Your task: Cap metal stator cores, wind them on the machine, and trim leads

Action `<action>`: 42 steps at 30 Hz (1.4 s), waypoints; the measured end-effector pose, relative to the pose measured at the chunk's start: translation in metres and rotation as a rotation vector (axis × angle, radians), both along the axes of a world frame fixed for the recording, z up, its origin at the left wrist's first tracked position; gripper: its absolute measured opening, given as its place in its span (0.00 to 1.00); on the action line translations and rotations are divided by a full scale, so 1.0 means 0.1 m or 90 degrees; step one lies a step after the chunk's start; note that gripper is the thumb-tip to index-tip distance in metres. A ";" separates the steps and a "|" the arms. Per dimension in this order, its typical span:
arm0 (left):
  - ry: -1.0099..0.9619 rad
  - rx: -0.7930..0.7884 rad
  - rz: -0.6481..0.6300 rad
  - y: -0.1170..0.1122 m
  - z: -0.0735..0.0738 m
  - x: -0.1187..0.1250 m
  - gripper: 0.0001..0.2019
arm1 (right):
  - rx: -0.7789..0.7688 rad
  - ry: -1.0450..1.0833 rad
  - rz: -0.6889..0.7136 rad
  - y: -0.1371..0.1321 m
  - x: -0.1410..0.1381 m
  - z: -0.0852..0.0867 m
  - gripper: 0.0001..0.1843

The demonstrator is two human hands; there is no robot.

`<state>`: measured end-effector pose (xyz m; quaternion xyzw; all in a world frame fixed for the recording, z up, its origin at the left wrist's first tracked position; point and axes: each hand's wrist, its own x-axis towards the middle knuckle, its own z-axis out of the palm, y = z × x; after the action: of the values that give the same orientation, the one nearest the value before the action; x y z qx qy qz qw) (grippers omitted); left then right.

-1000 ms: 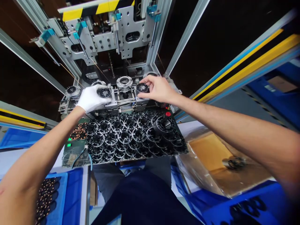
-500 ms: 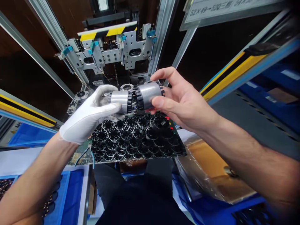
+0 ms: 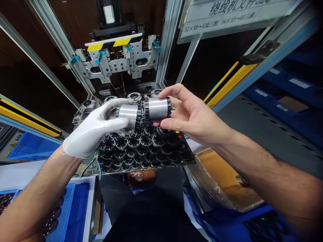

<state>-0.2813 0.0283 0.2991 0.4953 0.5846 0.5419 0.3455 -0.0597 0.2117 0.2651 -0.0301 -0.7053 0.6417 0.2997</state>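
Observation:
My left hand, in a white glove, grips a grey metal cylinder with a black toothed end. My bare right hand holds a second such cylinder between thumb and fingers. The two cylinders lie on their sides, end to end, black toothed ends nearly touching, raised above a tray of several black ring-shaped parts. Behind them stands the machine's row of round fixtures.
An aluminium-framed machine with a yellow-black striped bar rises ahead. Blue bins sit at lower left and lower right. A plastic-wrapped tan tray lies on the right. A sign with printed text hangs above.
Both hands pulled a cylinder out of the machine's fixtures and raised them side by side; since half a second ago they shifted slightly while the view tilted up.

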 end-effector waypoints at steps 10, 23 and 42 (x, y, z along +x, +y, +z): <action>0.031 -0.028 0.017 0.00 -0.03 0.00 0.31 | -0.043 0.008 0.028 0.06 -0.03 -0.09 0.37; 0.264 -0.037 0.070 0.50 0.10 -0.22 0.41 | 0.026 -0.020 -0.065 0.45 -0.21 -0.05 0.32; 0.766 -0.225 0.162 2.65 -0.46 -1.37 0.44 | 0.606 -0.330 -0.358 3.02 -1.31 -0.56 0.29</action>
<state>-0.4186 0.2934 0.2526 0.5753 0.8109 0.1012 -0.0334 -0.1910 0.5140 0.2093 -0.2330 -0.9297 0.1245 0.2565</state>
